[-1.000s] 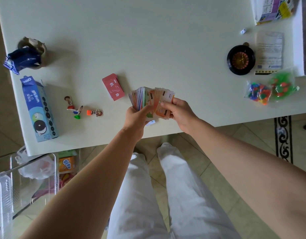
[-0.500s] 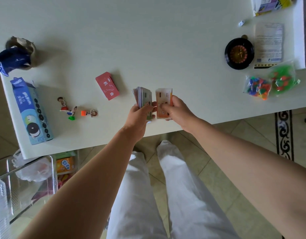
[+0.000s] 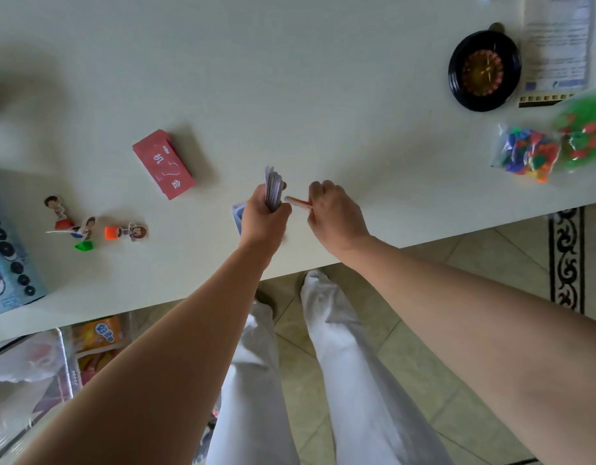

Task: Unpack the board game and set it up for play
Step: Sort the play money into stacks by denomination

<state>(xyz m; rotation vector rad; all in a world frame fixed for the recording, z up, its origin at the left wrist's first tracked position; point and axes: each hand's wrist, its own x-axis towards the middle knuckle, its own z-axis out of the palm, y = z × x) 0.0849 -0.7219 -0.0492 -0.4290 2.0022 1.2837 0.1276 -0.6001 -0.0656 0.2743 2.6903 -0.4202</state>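
Observation:
My left hand (image 3: pixel 264 218) grips a thick stack of paper bills (image 3: pixel 274 187) on edge above the white table (image 3: pixel 290 78). My right hand (image 3: pixel 333 213) pinches a thin orange bundle of bills (image 3: pixel 298 201) held almost flat, just right of the stack. A blue card (image 3: pixel 238 218) lies on the table under my left wrist. A red card deck (image 3: pixel 164 164) lies to the left. Three small character pawns (image 3: pixel 88 226) on coloured stands are scattered further left.
A black roulette-style spinner (image 3: pixel 484 70) and a printed leaflet (image 3: pixel 556 41) lie at the far right. Two clear bags of coloured plastic pieces (image 3: pixel 555 146) sit below them. A blue cookie box (image 3: pixel 8 260) is at the left edge. A clear bin (image 3: pixel 55 357) stands below the table.
The fanned bills have been split: my right hand drew the orange ones away from the stack. Both hands turned the bills edge-on, and the camera moved closer.

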